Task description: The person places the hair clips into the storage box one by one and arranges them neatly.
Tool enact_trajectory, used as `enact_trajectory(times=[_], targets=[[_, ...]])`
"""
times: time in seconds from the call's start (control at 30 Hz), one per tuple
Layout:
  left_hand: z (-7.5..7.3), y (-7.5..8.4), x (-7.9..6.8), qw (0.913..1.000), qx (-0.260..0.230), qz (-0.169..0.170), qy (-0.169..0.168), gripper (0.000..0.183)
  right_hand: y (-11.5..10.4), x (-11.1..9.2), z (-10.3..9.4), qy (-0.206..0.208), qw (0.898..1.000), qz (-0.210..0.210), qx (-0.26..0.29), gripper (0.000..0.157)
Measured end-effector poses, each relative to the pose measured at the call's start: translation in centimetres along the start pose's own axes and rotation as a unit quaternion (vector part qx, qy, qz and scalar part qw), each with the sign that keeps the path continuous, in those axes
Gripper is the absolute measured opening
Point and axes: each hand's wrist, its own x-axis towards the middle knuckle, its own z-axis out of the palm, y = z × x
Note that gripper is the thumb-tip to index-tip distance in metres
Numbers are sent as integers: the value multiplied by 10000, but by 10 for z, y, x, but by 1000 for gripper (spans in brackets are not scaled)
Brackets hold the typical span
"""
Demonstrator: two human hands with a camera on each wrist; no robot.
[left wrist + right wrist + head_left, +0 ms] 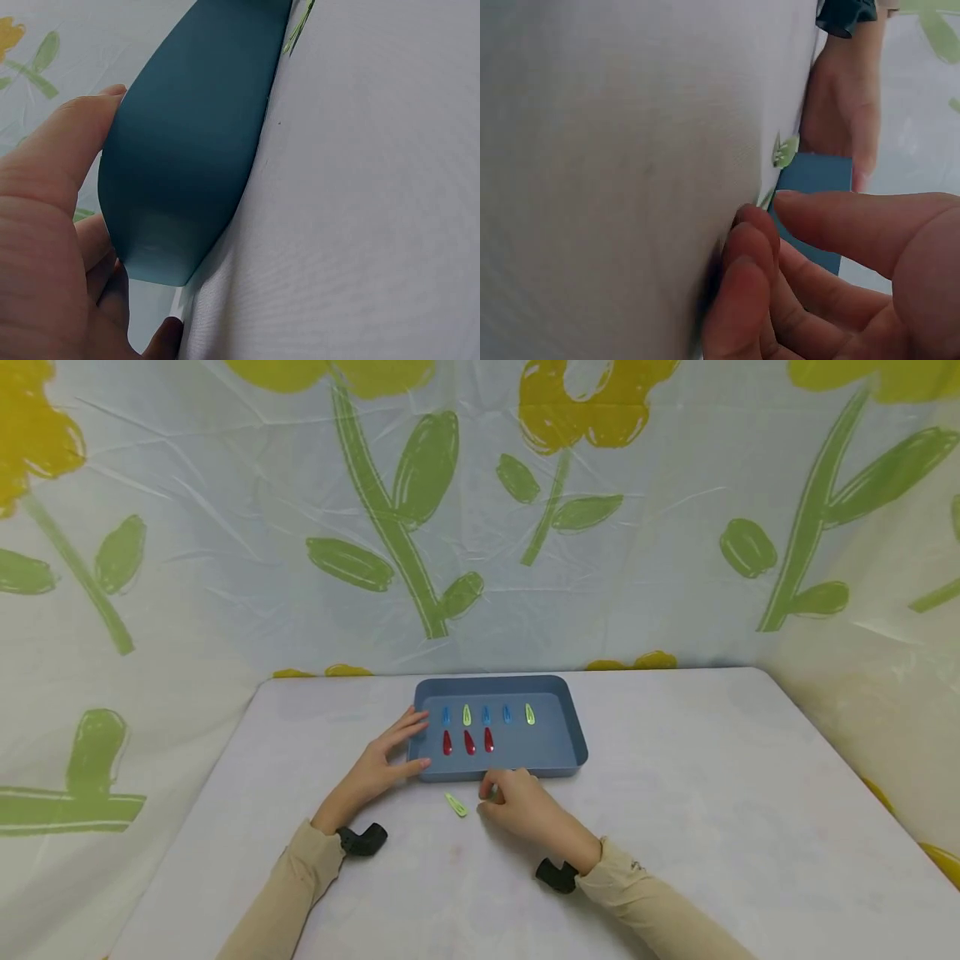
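Observation:
A blue-grey tray (536, 752) holds two rows of snap hair clips. In the back row are blue clips (486, 715) and two light-green clips (529, 714); three red clips (469, 742) form the front row. My left hand (378, 762) rests at the tray's left side, fingers extended and spread, fingertips on the rim. In the left wrist view, the thumb (67, 139) touches the tray's outer wall (180, 150). Just in front of the tray, my right hand (525, 810) pinches a green hair clip (766, 199), mostly hidden by the fingers. Another light-green clip (455, 805) lies left of it.
The tray stands near the back of a table covered with a white cloth (712, 827). Behind rises a white curtain (645, 593) with a flower print. Dark wrist cameras (363, 840) are strapped to both wrists, below the beige sleeves (281, 893).

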Motion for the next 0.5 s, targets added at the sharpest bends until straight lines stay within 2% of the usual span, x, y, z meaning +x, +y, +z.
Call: enact_trajectory(times=[0.27, 0.5], targets=[[0, 2, 0, 10000, 8, 17, 13, 62, -2, -2, -2, -315, 9980, -474, -283, 22], [0, 2, -1, 10000, -16, 7, 41, 62, -6, -7, -3, -543, 9934, -769, -648, 27]])
